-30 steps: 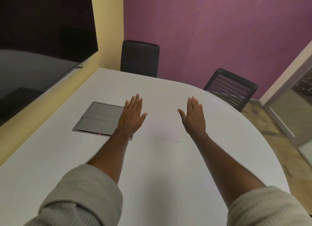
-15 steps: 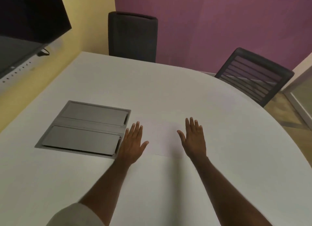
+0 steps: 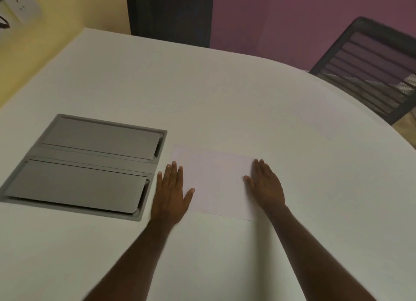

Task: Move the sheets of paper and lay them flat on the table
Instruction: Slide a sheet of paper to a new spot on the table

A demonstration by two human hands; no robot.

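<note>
Table (image 3: 225, 98): white, rounded far-right edge; grey hatch (image 3: 85, 165) inset by its left edge.
Sheet (image 3: 216, 183): flat mid-table, just right of hatch, unshifted over the last second.
Left hand (image 3: 170, 195): flat, fingers spread, still pressing sheet's left edge.
Right hand (image 3: 265, 188): same, right edge; this sheet looks placed.

Table (image 3: 225, 93): smooth, matt white top. Sheet of paper (image 3: 216, 183): matt, uncreased, faintly pinkish-white. Recessed panel (image 3: 85, 165): grey, metal-like, satin finish, 2 flaps noted. Chair back (image 3: 371, 68): dark mesh observed.
</note>
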